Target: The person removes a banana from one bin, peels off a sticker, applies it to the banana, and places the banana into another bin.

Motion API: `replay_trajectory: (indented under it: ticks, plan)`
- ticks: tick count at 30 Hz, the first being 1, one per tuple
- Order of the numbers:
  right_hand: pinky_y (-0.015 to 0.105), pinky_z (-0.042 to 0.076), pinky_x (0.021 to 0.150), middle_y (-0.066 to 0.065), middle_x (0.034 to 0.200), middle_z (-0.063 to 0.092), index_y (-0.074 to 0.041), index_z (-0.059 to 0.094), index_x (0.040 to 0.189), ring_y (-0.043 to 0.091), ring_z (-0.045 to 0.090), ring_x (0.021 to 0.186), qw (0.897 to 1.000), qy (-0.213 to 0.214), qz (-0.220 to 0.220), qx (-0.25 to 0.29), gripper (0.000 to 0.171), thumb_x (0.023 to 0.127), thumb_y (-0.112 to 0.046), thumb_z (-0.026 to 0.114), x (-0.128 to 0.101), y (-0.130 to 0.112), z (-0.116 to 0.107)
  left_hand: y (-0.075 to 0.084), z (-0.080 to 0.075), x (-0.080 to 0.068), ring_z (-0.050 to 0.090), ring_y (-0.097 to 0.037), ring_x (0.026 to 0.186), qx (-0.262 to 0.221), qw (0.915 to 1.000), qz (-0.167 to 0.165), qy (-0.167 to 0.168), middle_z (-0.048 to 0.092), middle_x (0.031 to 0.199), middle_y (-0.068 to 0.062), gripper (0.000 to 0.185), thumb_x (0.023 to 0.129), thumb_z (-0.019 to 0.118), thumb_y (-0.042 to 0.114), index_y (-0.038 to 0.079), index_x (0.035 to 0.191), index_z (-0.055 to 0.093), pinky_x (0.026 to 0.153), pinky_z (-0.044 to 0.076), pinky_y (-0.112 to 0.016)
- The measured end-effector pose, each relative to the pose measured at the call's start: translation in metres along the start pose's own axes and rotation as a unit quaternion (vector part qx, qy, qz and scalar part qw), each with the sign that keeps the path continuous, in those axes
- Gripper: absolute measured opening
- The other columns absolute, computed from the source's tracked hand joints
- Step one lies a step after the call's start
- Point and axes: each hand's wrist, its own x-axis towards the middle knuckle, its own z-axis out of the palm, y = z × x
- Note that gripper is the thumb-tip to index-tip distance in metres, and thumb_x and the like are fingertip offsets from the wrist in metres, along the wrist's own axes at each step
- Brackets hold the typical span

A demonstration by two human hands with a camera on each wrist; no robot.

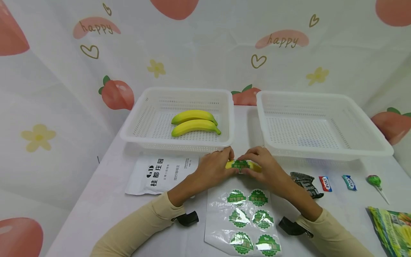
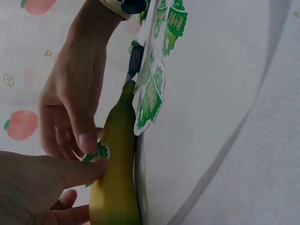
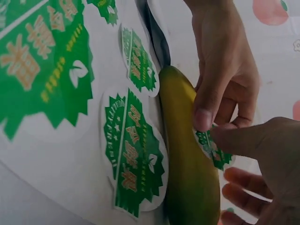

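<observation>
In the head view, a yellow banana (image 1: 256, 167) lies crosswise between both hands, with a green round sticker (image 1: 240, 164) over its middle. My left hand (image 1: 213, 167) pinches the sticker's left side, its thumb on the near edge and its fingers toward the far side. From the other side, my right hand (image 1: 265, 168) pinches the sticker's right part in the same way. In the right wrist view, part of the sticker (image 3: 215, 151) stands out past the banana (image 3: 187, 159). Below the hands lies a sheet of several green stickers (image 1: 221, 221).
Two bananas (image 1: 196, 127) lie in the left white basket (image 1: 128, 134); another white basket (image 1: 369, 150) stands at right. A white pouch (image 1: 144, 178) lies left. To the right are a black wrapper (image 1: 303, 182), small candies (image 1: 325, 183), a lollipop (image 1: 374, 180) and a green packet (image 1: 393, 228).
</observation>
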Motion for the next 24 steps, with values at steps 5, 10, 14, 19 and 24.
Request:
replay_trajectory:
  ticks: [5, 10, 14, 19, 24]
  plan:
    - [0.057, 0.046, 0.099, 0.013, 0.122, 0.065, -0.010, 0.077, 0.126, 0.033, 0.059, 0.115, 0.998, -0.038, 0.010, -0.043, 0.042, 0.087, -0.019, 0.089, -0.0003, 0.0024, 0.0060, 0.0008, -0.0004, -0.0004, 0.059, -0.013, 0.085, -0.011, 0.9997, 0.020, -0.011, 0.069, 0.097, 0.004, 0.036, 0.093, 0.084, 0.033, 0.016, 0.114, 0.061, 0.074, 0.048, -0.032]
    - [0.056, 0.050, 0.097, 0.010, 0.122, 0.066, -0.010, 0.076, 0.128, 0.031, 0.061, 0.114, 0.995, -0.046, 0.047, -0.071, 0.043, 0.090, -0.027, 0.087, -0.0025, 0.0014, 0.0060, 0.0015, -0.0006, -0.0009, 0.063, -0.012, 0.097, -0.002, 0.9994, 0.023, -0.025, 0.072, 0.112, 0.004, 0.036, 0.097, 0.079, 0.036, 0.018, 0.126, 0.070, 0.083, 0.051, -0.033]
    - [0.049, 0.055, 0.092, 0.008, 0.118, 0.066, -0.007, 0.075, 0.128, 0.026, 0.063, 0.109, 0.995, -0.042, 0.045, -0.079, 0.043, 0.090, -0.024, 0.087, -0.0042, -0.0004, 0.0067, 0.0026, -0.0004, -0.0011, 0.066, -0.013, 0.099, 0.033, 0.9986, 0.026, -0.031, 0.074, 0.115, 0.003, 0.039, 0.098, 0.077, 0.040, 0.019, 0.131, 0.074, 0.082, 0.052, -0.034]
    - [0.044, 0.057, 0.088, 0.005, 0.115, 0.067, -0.004, 0.075, 0.126, 0.022, 0.063, 0.106, 0.995, -0.041, 0.028, -0.083, 0.041, 0.089, -0.019, 0.086, -0.0049, -0.0028, 0.0057, 0.0051, -0.0010, -0.0021, 0.066, -0.012, 0.094, 0.073, 0.9964, 0.037, -0.025, 0.074, 0.111, 0.004, 0.040, 0.096, 0.078, 0.043, 0.020, 0.129, 0.076, 0.081, 0.052, -0.036]
    - [0.043, 0.058, 0.086, 0.005, 0.114, 0.070, -0.003, 0.077, 0.121, 0.021, 0.065, 0.103, 0.996, -0.054, 0.020, -0.075, 0.037, 0.089, -0.020, 0.086, -0.0040, -0.0027, -0.0003, 0.0054, -0.0019, -0.0030, 0.067, -0.011, 0.088, 0.081, 0.9952, 0.054, -0.010, 0.076, 0.104, 0.006, 0.036, 0.093, 0.081, 0.040, 0.019, 0.123, 0.077, 0.079, 0.053, -0.036]
